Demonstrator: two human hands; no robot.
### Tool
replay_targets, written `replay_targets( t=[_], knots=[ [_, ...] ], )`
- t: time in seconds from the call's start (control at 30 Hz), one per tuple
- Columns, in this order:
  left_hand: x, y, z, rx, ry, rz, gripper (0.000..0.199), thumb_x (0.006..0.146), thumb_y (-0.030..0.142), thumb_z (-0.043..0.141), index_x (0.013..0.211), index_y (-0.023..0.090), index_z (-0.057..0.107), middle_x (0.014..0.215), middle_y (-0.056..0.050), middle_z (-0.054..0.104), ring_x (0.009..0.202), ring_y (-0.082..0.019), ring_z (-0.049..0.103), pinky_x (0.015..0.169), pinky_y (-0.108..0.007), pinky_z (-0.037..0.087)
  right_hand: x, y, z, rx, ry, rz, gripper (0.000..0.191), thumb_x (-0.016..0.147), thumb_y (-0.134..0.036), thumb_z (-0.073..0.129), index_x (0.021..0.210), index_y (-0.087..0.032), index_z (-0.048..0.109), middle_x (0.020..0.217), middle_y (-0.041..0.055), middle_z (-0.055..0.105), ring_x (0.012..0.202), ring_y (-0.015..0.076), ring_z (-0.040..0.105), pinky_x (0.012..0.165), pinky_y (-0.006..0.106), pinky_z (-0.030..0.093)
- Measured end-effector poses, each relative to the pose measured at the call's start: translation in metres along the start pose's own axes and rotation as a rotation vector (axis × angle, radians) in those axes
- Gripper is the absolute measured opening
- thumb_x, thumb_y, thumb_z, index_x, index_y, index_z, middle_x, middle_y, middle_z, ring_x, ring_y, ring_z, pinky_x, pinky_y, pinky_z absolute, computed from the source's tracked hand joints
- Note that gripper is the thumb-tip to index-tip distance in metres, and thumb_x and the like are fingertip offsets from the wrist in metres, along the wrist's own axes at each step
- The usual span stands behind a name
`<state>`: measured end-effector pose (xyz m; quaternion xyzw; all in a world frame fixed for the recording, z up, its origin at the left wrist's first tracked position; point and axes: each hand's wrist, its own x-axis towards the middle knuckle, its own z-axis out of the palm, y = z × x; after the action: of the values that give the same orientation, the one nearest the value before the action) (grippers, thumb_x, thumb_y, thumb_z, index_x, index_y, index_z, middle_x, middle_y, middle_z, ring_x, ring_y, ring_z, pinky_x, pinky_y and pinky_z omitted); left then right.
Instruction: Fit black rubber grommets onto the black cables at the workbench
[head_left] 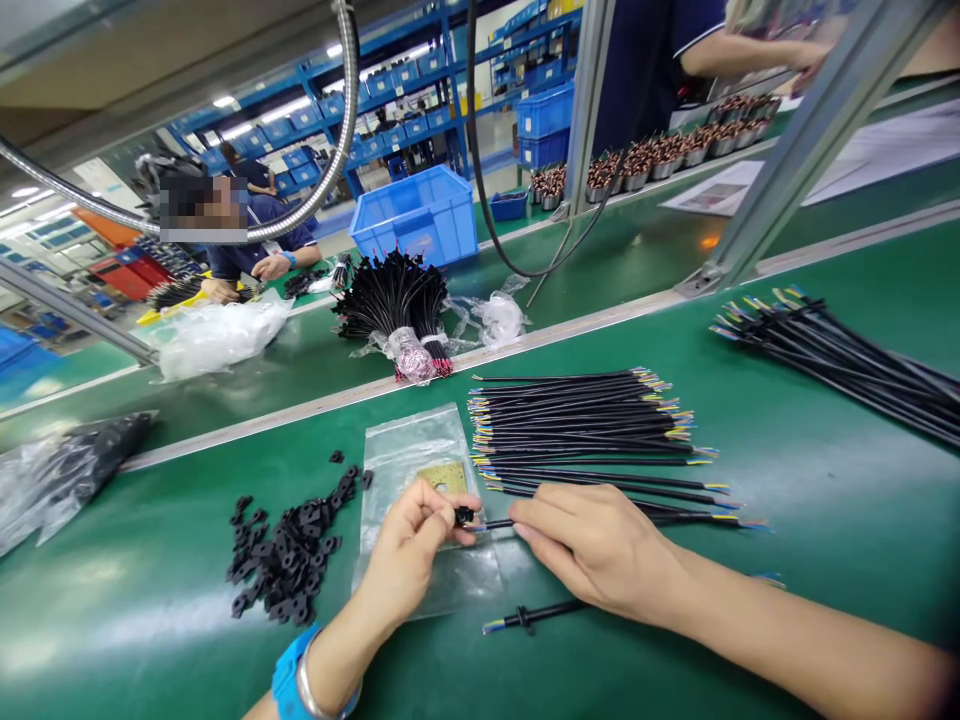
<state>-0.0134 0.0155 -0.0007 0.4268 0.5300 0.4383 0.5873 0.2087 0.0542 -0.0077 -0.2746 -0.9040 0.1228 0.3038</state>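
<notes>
Between the thumb and fingers of my left hand (412, 540) is a small black clip (464, 515). My right hand (592, 540) pinches a black cable (498, 524) close to its stripped end, which meets the clip. Both hands are over a clear plastic bag (405, 445) with a yellowish plate (448, 477) in it. A pile of black clips (285, 560) lies to the left. Behind my right hand are rows of black cables (577, 420) with coloured wire ends. Nearer the front, a cable with a clip around it (525, 619) runs partly under my right forearm.
A bundle of cables (855, 350) lies at the right. Behind the metal rail (330, 402) stand a wire bunch (394, 300) and a blue bin (416, 215). A dark plastic-wrapped bag (82, 470) is at far left. Other people work at the back.
</notes>
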Motion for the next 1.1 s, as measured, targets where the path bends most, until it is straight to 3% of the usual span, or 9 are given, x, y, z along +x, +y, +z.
replay_targets(
  t=[0.37,0.5,0.67,0.83,1.0,1.1],
  knots=[
    [-0.006,0.0,-0.005,-0.155,-0.11,-0.027,0.022,0.081,0.03,0.071,0.076,0.016,0.055,0.104,-0.005,0.068,0.085,-0.016,0.07,0.081,-0.029,0.053,-0.002,0.001,-0.001,-0.074,0.106,-0.02,0.018,0.096,-0.018,0.047,0.096,-0.016,0.064,0.072,0.0017,0.06,0.062,0.0137,0.052,0.058,0.028,0.037],
    [-0.006,0.0,-0.005,-0.195,-0.097,-0.015,0.023,0.078,0.028,0.075,0.078,0.016,0.056,0.101,-0.005,0.069,0.083,-0.015,0.069,0.079,-0.028,0.055,0.0,-0.001,-0.006,-0.113,0.124,-0.038,0.019,0.096,-0.017,0.047,0.095,-0.015,0.065,0.068,0.0008,0.057,0.06,0.0132,0.051,0.056,0.028,0.036],
    [-0.009,0.001,-0.001,-0.086,-0.057,0.024,0.021,0.072,0.022,0.08,0.081,0.017,0.062,0.101,-0.006,0.072,0.088,-0.013,0.066,0.081,-0.024,0.053,-0.002,-0.006,-0.01,-0.176,0.105,-0.087,0.019,0.095,-0.016,0.047,0.094,-0.014,0.066,0.068,0.0014,0.055,0.061,0.0142,0.049,0.056,0.029,0.035],
    [-0.013,0.001,0.005,-0.04,-0.07,-0.014,0.028,0.065,0.021,0.085,0.086,0.017,0.066,0.099,-0.005,0.074,0.08,-0.011,0.067,0.073,-0.019,0.053,-0.004,-0.015,-0.007,-0.148,0.114,-0.14,0.017,0.093,-0.014,0.048,0.092,-0.014,0.064,0.066,0.001,0.053,0.06,0.0155,0.046,0.056,0.031,0.033],
    [-0.013,-0.006,0.008,-0.109,-0.018,-0.133,0.032,0.057,0.026,0.089,0.082,0.017,0.07,0.063,0.0,0.071,0.057,-0.009,0.064,0.059,-0.017,0.051,-0.005,-0.019,-0.005,-0.11,0.101,-0.151,0.016,0.092,-0.011,0.046,0.09,-0.014,0.062,0.067,0.0014,0.053,0.061,0.0167,0.045,0.057,0.032,0.031],
    [-0.014,-0.006,0.01,-0.007,-0.017,-0.055,0.027,0.054,0.027,0.09,0.074,0.017,0.075,0.069,-0.003,0.072,0.061,-0.013,0.067,0.059,-0.021,0.053,-0.008,-0.022,-0.004,-0.071,0.033,-0.114,0.018,0.093,-0.012,0.043,0.089,-0.015,0.06,0.069,0.0013,0.053,0.061,0.0171,0.046,0.057,0.032,0.03]
  ],
)
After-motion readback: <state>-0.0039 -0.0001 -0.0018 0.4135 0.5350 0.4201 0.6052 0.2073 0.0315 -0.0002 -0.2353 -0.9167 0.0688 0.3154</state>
